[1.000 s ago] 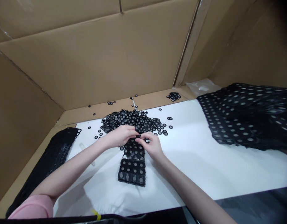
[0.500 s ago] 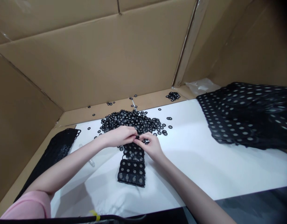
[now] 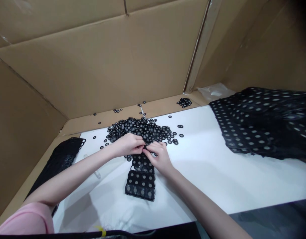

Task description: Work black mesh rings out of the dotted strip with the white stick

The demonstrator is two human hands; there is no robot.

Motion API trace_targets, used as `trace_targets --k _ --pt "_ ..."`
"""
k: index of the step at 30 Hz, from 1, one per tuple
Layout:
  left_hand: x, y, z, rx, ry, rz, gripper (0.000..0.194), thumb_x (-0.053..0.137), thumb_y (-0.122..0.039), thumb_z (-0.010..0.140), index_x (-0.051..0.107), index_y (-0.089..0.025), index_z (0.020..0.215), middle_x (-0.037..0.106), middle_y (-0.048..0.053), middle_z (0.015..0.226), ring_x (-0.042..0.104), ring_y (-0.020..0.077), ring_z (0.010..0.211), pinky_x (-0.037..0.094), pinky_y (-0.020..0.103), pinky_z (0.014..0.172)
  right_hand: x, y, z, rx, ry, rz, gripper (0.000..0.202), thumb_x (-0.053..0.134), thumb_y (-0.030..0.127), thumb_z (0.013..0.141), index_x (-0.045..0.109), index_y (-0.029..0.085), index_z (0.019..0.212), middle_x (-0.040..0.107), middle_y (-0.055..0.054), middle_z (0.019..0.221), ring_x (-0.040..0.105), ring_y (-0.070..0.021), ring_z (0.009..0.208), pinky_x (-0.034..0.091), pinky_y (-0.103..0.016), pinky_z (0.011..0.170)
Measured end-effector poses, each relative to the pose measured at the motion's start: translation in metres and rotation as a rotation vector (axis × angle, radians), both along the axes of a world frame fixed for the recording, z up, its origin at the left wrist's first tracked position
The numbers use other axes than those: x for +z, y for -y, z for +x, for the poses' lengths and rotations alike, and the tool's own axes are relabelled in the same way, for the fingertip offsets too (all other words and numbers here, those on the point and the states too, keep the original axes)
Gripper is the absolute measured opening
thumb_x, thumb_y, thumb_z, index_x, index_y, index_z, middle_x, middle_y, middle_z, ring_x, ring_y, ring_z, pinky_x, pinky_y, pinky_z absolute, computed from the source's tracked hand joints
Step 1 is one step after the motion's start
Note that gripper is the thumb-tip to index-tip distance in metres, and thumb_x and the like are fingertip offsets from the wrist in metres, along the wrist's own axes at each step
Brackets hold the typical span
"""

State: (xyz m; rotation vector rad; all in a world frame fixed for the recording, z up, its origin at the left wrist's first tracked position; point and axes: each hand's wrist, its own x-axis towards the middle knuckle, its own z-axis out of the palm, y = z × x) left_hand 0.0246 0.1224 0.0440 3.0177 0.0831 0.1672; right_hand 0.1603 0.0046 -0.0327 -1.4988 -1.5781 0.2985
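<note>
My left hand (image 3: 131,144) and my right hand (image 3: 160,156) meet over the far end of a black strip with rows of grey dots (image 3: 141,182). Both are closed in a pinch, fingertips nearly touching. What lies between the fingertips is hidden, and I cannot tell whether they grip the strip itself. The strip runs toward me on the white surface, its near part looking folded or layered. Just beyond my hands spreads a heap of small black rings with grey centres (image 3: 140,127), several lying loose around its edges.
A large black dotted sheet (image 3: 257,122) lies at the right, beside a clear plastic bag (image 3: 214,91). Black perforated material (image 3: 59,157) lies at the left, under my forearm. A small ring pile (image 3: 184,102) sits at the back. Cardboard walls (image 3: 105,69) enclose the white board (image 3: 205,176).
My fingertips have shifted slightly, and the right fingers have turned over more. The small black piece that showed between them is now hidden. The strip and heap look the same.
</note>
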Motion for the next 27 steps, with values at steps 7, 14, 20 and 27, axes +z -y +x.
trace_targets --k 7,14,20,27 --pt "-0.007 0.000 -0.005 -0.029 0.158 -0.080 0.021 0.045 -0.016 0.085 0.065 -0.013 0.080 0.056 0.000 0.063 0.048 0.0079 0.053 0.035 0.018 0.051 0.003 0.000 0.003 0.037 0.077 0.110 0.029 0.052 0.024 0.092 0.057 0.017 0.064 0.063 0.003 0.064 0.051 -0.0112 0.066 0.024 -0.035 0.075" --pt "-0.013 0.002 -0.007 -0.016 0.224 -0.168 0.018 0.048 -0.014 0.082 0.066 -0.012 0.079 0.058 0.000 0.062 0.049 0.0067 0.052 0.036 0.016 0.051 0.003 0.000 0.004 0.050 0.114 0.177 0.028 0.052 0.023 0.092 0.055 0.017 0.064 0.062 0.004 0.063 0.051 -0.0101 0.064 0.023 -0.034 0.075" --pt "-0.021 -0.002 -0.006 0.004 0.263 -0.219 0.018 0.049 -0.012 0.079 0.067 -0.013 0.078 0.062 0.001 0.062 0.051 0.0066 0.052 0.037 0.015 0.051 0.001 0.000 0.004 0.063 0.138 0.220 0.028 0.051 0.021 0.092 0.055 0.017 0.065 0.063 0.003 0.064 0.051 -0.0097 0.063 0.023 -0.034 0.075" --pt "-0.005 -0.017 -0.017 0.177 0.242 -0.384 0.022 0.048 -0.019 0.090 0.068 -0.014 0.096 0.069 0.004 0.079 0.061 0.0101 0.067 0.047 0.018 0.065 -0.001 0.001 0.006 0.025 0.061 0.151 0.027 0.056 0.027 0.091 0.056 0.017 0.066 0.063 0.003 0.062 0.052 -0.0111 0.063 0.025 -0.035 0.074"
